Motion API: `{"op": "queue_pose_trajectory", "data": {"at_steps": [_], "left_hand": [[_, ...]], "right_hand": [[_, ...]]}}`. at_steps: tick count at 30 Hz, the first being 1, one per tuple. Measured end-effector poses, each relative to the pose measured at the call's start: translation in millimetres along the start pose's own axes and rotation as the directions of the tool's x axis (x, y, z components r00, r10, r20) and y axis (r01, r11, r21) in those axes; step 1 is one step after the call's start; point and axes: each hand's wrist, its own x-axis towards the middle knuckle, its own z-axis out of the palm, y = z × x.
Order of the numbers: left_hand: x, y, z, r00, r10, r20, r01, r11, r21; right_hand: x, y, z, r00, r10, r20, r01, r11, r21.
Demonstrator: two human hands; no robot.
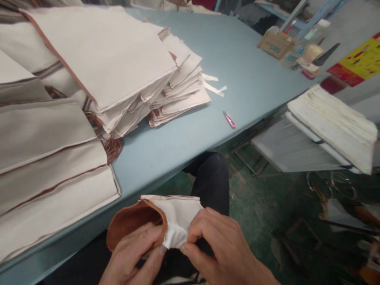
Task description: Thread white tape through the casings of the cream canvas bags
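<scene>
A small cream cloth pouch (181, 209) with a brown, leather-like open end (130, 221) is held low, above my lap. My left hand (136, 253) pinches it at the brown rim, thumb and fingers near the seam where brown meets cream. On the cream side, my right hand (216, 245) has its thumb and forefinger closed on the cloth. The fabric between the two hands is bunched. My palms and the fingers behind the cloth are hidden.
Stacks of cream cloth pieces with brown edging (109, 59) cover the left of the blue-grey table (166, 150). Pink thread snips (229, 119) lie near its edge. At the far end stand a cardboard box (276, 42) and a bottle (314, 33). A cloth-topped stand (332, 122) is at right.
</scene>
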Motion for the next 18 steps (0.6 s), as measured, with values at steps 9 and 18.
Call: {"op": "queue_pose_trajectory", "data": {"at_steps": [9,18], "left_hand": [[-1,-3,7.2,0.989,-0.148,-0.023,0.149,0.988,0.049],[10,-10,23.8,0.978,0.072,-0.196,-0.043,0.988,0.149]], "right_hand": [[-7,-6,4,0.798,0.538,0.272,-0.602,0.73,0.323],[-10,6,25,0.612,0.542,0.576,-0.788,0.361,0.498]]}}
